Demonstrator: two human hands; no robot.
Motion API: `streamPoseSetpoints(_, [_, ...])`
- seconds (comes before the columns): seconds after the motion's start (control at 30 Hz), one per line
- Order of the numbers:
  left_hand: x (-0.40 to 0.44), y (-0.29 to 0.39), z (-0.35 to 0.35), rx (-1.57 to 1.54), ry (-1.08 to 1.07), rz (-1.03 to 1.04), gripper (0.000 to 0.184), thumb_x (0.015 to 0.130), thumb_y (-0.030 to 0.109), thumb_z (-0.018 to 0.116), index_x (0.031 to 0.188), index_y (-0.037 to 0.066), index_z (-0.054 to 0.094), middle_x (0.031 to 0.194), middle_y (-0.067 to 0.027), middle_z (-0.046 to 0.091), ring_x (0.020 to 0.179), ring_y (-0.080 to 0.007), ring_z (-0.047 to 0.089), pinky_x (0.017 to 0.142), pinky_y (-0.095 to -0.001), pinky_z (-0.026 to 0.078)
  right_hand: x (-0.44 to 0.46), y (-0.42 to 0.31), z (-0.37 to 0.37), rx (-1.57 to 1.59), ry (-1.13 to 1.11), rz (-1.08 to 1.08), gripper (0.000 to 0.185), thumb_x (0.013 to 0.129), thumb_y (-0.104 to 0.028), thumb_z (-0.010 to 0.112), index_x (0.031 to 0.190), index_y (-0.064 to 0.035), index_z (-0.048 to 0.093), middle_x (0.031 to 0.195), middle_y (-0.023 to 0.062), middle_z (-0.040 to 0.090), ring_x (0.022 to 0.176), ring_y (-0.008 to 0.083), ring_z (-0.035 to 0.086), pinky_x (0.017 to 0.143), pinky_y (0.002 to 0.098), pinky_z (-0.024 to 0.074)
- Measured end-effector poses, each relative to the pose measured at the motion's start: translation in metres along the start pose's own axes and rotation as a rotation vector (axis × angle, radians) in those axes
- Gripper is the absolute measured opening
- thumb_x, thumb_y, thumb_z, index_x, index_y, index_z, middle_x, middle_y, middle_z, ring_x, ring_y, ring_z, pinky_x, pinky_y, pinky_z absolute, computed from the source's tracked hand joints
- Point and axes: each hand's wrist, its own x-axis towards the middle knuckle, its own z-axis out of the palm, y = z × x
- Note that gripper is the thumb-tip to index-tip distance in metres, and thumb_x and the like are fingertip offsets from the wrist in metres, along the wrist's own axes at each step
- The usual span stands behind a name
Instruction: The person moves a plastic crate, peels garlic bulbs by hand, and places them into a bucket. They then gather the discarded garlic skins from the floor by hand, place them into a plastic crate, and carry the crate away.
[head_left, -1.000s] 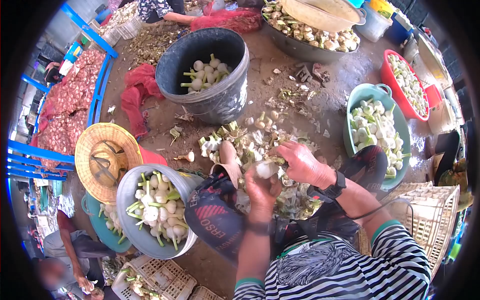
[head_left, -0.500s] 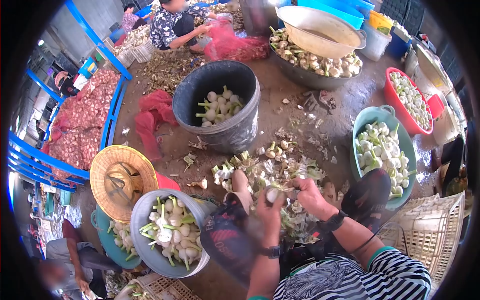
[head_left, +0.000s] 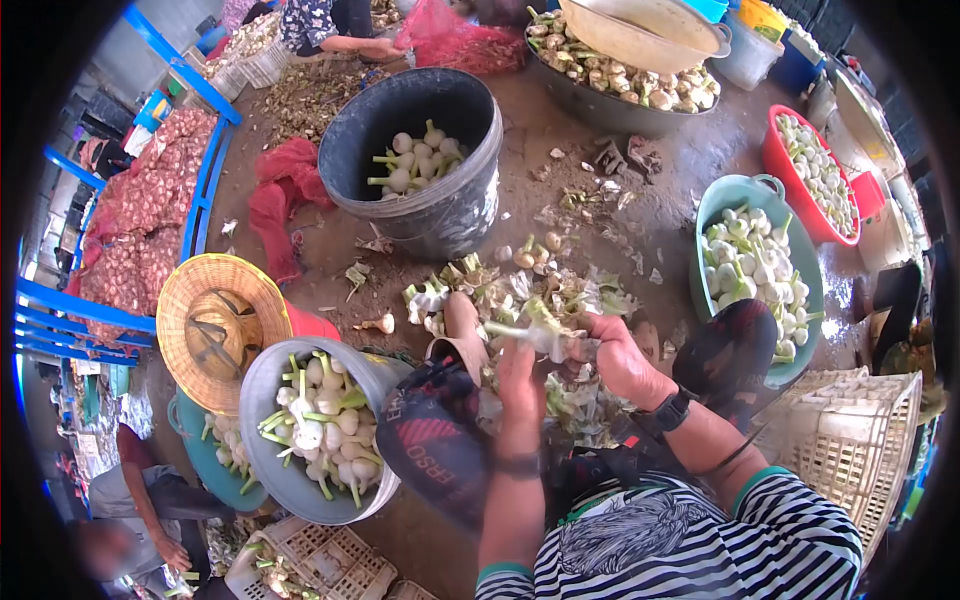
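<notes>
In front of me, between my knees, my left hand (head_left: 522,385) holds a garlic bulb (head_left: 546,336) whose pale green stem points left; the bulb is blurred by motion. My right hand (head_left: 625,365) is closed close beside it, around a small greyish thing that I cannot make out. Below both hands lies a heap of garlic peelings and cut stalks (head_left: 590,408). Beyond the hands, several unpeeled bulbs (head_left: 538,252) rest on the floor. To the left, a grey bucket (head_left: 262,385) holds cleaned garlic with stems.
A black bucket (head_left: 430,225) with garlic stands ahead. Right are a green tub (head_left: 708,215), a red tub (head_left: 778,150) and a wicker basket (head_left: 850,440). Left are a straw hat (head_left: 180,310) and blue rails (head_left: 80,307). Co-workers sit at far left (head_left: 140,490) and back (head_left: 315,28).
My left hand has lifted and turned the garlic, so its stem now points left. My right hand stays close to it. The whole view has shifted, with surroundings sitting higher and further left.
</notes>
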Motion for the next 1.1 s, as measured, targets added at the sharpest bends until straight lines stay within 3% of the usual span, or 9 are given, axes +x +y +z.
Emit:
streamPoseSetpoints(0.17, [0.005,0.007,-0.004,-0.134,0.226,-0.298,0.036,0.091,0.031,0.042,0.104,-0.001,0.056,0.087,-0.0105,0.061,0.07,-0.0217,0.059,0.053,-0.0317,0.047,-0.007,0.001,0.015,0.078,-0.054,0.113,0.016,0.087,-0.011,0.055,0.097,0.0019,0.057,0.077,0.0062,0.058,0.065,0.0133,0.053,0.057,0.0267,0.0429])
streamPoseSetpoints(0.3, [0.0,0.01,-0.005,-0.341,0.059,-0.154,0.041,0.093,0.033,0.037,0.1,-0.001,0.058,0.098,-0.0163,0.062,0.08,-0.0262,0.06,0.064,-0.0355,0.05,0.004,0.019,-0.009,1.071,-0.193,-0.007,0.023,0.091,-0.021,0.048,0.103,-0.0035,0.056,0.088,0.0095,0.061,0.061,0.0157,0.049,0.062,0.0347,0.0441])
streamPoseSetpoints(0.43, [0.007,0.032,0.013,-0.738,-0.015,-0.202,0.042,0.093,0.032,0.036,0.107,-0.002,0.058,0.114,-0.0195,0.058,0.108,-0.0329,0.053,0.086,-0.0468,0.046,0.001,-0.025,0.009,0.795,0.435,-0.075,0.014,0.075,-0.017,0.048,0.084,-0.0086,0.056,0.069,-0.0001,0.053,0.055,0.0106,0.049,0.051,0.0272,0.0394])
streamPoseSetpoints(0.53, [0.012,0.022,-0.016,-0.902,0.143,-0.103,0.043,0.093,0.032,0.035,0.111,0.0,0.057,0.122,-0.0181,0.055,0.124,-0.0357,0.041,0.101,-0.0549,0.033,-0.024,-0.019,-0.045,0.949,-0.22,-0.247,0.022,0.078,-0.023,0.051,0.091,-0.0064,0.057,0.081,0.0054,0.061,0.061,0.0103,0.051,0.058,0.0307,0.0419])
streamPoseSetpoints(0.63, [0.012,0.03,-0.001,-0.885,-0.083,-0.099,0.042,0.092,0.032,0.036,0.114,0.001,0.056,0.123,-0.0166,0.054,0.127,-0.0362,0.037,0.104,-0.0572,0.027,-0.04,-0.03,-0.034,0.452,0.284,0.016,0.027,0.084,-0.028,0.052,0.1,-0.0063,0.056,0.089,0.0084,0.063,0.066,0.0152,0.06,0.06,0.032,0.0468])
streamPoseSetpoints(0.7, [0.013,0.024,0.0,-0.932,-0.035,-0.116,0.042,0.092,0.032,0.037,0.114,0.0,0.054,0.123,-0.0169,0.054,0.129,-0.0365,0.033,0.104,-0.0598,0.025,-0.014,-0.003,-0.055,-0.905,0.008,0.219,0.031,0.079,-0.01,0.067,0.108,-0.0027,0.058,0.09,0.011,0.065,0.08,0.0178,0.062,0.07,0.0332,0.05])
streamPoseSetpoints(0.77, [0.012,0.024,-0.005,-0.916,0.064,-0.128,0.042,0.092,0.032,0.037,0.114,0.0,0.053,0.123,-0.017,0.053,0.13,-0.0363,0.032,0.103,-0.0602,0.025,-0.009,0.031,-0.043,-1.603,0.104,0.094,0.035,0.08,-0.013,0.068,0.11,0.0014,0.058,0.092,0.0127,0.066,0.083,0.0153,0.062,0.073,0.0299,0.0494])
streamPoseSetpoints(0.87, [0.005,0.017,-0.01,-0.814,0.242,-0.182,0.042,0.093,0.033,0.035,0.108,0.0,0.057,0.122,-0.0175,0.054,0.123,-0.0315,0.041,0.102,-0.0541,0.029,0.01,0.005,-0.018,-0.31,0.21,0.052,0.039,0.081,-0.014,0.069,0.115,0.0005,0.056,0.087,0.0094,0.065,0.081,0.0121,0.058,0.074,0.0274,0.0477])
streamPoseSetpoints(1.1, [0.015,0.012,0.0,-0.541,0.31,-0.108,0.051,0.096,0.036,0.03,0.118,-0.003,0.054,0.121,-0.0127,0.054,0.11,-0.0225,0.05,0.095,-0.0363,0.036,0.031,0.014,0.026,-0.429,0.084,-0.023,0.015,0.08,-0.008,0.068,0.091,-0.0007,0.06,0.079,0.0028,0.062,0.075,0.008,0.052,0.07,0.027,0.0456])
